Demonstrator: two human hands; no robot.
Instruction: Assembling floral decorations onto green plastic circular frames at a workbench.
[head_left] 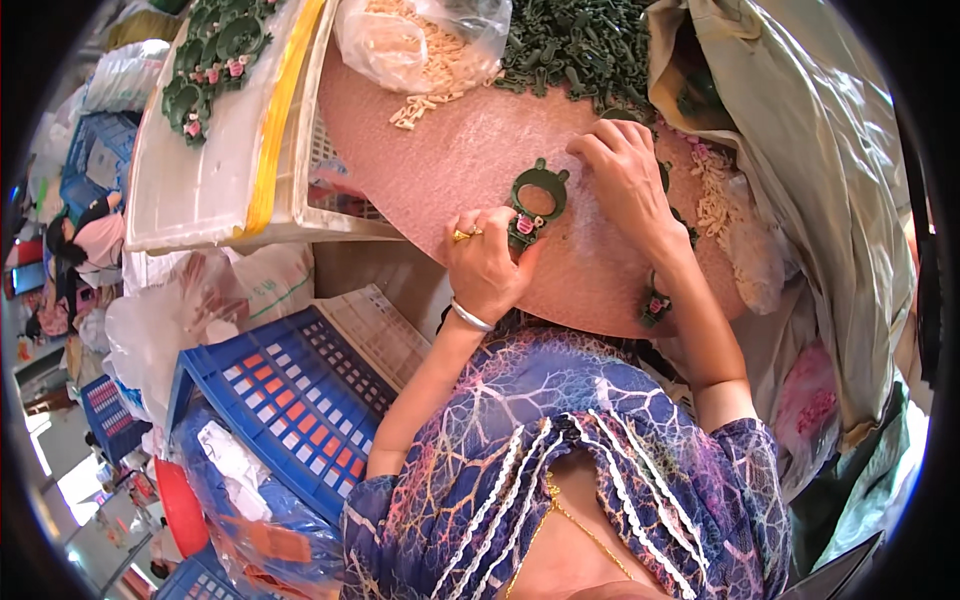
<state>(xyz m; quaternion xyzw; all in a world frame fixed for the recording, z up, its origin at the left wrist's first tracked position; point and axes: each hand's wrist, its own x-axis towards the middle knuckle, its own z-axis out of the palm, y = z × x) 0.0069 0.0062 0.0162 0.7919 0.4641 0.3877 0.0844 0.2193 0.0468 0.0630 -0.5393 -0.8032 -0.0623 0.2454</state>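
My left hand grips the lower end of a dark green plastic ring with two small ears, over the pinkish tabletop. A pink flower and a small pale bit sit on the ring's lower part, beside my thumb. My right hand is up and to the right, fingers bent down and together at the near edge of the heap of small dark green pieces. What lies under those fingertips is hidden. Another green piece with a pink flower lies beside my right forearm, partly covered.
A clear bag of beige pieces spills at the back. Finished-looking green rings lie on a white box with a yellow strap, left. More beige pieces and a large grey-green sack border the right. A blue crate stands lower left.
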